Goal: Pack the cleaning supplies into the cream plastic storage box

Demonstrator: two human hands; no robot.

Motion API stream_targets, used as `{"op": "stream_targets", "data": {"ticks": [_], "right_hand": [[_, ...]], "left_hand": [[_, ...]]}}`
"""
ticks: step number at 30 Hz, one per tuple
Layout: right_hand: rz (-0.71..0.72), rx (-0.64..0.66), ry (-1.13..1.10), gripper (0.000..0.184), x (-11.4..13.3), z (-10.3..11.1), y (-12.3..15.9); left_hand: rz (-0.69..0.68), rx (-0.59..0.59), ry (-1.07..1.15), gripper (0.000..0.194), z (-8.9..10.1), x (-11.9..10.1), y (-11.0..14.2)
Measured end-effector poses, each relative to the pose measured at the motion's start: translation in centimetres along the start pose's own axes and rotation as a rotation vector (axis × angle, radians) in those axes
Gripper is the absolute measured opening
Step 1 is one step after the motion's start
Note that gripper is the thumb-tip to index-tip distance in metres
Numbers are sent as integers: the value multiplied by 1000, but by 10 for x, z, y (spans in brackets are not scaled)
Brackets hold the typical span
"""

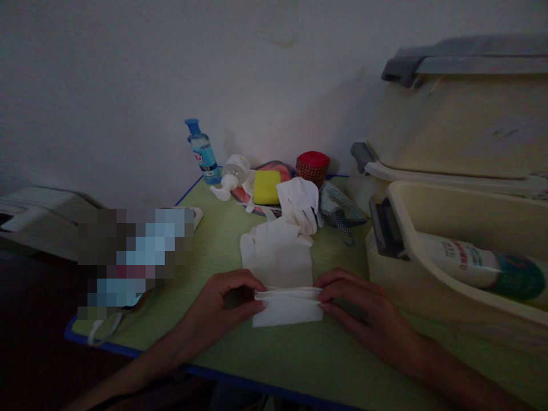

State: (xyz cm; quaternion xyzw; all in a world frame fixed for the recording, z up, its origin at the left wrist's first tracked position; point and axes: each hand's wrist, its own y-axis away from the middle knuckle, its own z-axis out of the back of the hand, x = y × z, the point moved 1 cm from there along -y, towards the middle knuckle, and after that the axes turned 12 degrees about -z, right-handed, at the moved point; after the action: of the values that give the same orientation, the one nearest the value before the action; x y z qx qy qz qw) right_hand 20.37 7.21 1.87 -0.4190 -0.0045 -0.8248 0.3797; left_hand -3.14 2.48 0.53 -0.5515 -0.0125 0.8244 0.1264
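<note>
Cloth pinched at both ends, layers gathered

The white cloth looks partly folded: several layers meet along its far edge, while a single face hangs smooth toward the near side. The fold seems unfinished, since neither hand has let go and the layers sit slightly uneven. Beyond it, a white sheet lies spread out and a glove rests loosely crumpled; neither is folded neatly. Whether the sheet joins the cloth cannot be told.

The cloth is directly between the hands, over the near part of the table. The left hand pinches its left end between thumb and fingers; the right hand grasps the right end likewise.
</note>
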Motion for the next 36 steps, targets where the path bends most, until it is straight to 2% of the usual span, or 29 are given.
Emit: {"op": "stream_targets", "data": {"ticks": [12,20,23,26,32,36], "right_hand": [[104,-77,37,7,1,4,0],[141,-191,37,9,10,8,-4],[128,-249,60,11,24,13,-6],[128,-324,114,13,44,25,-11],[160,-440,247,9,85,62,-37],[197,-525,185,9,104,89,-58]], "left_hand": [[-19,-16,-34,14,0,-1,0],[-202,-81,78,9,8,-8,-10],[-261,-132,66,8,17,-23,-18],[-331,-180,22,5,27,-49,-25],[-478,-357,-28,5,48,-105,-43],[-586,-451,-66,10,61,-133,-57]]}}
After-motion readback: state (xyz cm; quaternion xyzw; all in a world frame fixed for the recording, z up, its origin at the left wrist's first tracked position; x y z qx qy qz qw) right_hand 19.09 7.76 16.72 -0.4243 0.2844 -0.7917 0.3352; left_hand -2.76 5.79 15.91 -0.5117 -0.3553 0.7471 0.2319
